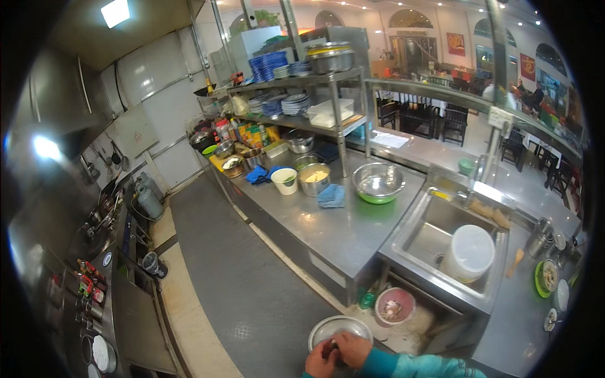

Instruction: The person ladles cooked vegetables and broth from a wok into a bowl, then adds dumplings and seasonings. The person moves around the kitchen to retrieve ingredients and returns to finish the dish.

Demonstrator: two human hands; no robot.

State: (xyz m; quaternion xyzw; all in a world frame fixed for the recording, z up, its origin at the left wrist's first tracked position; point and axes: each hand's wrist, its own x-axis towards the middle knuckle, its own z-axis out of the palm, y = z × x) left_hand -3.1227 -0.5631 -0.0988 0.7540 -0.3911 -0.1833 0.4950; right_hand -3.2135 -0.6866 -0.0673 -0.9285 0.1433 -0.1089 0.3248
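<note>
My left hand (321, 360) and my right hand (353, 348) are close together over a round metal bowl (323, 327) at the bottom of the view. Between their fingertips shows a small pale piece (333, 342), mostly covered by the fingers and too small to name. Teal sleeves reach to both wrists. My hands hide much of the bowl's inside. Just beyond the bowl, a pink bucket (408, 315) with pale and brownish scraps in it stands on the floor below the sink.
A steel counter (302, 227) carries a metal basin (378, 177), a light-blue cloth (332, 196), a white tub (284, 185) and a metal pot (314, 189). A lidded white bucket (472, 248) stands in the sink (427, 231). Gas cylinders (150, 201) stand beside the stove.
</note>
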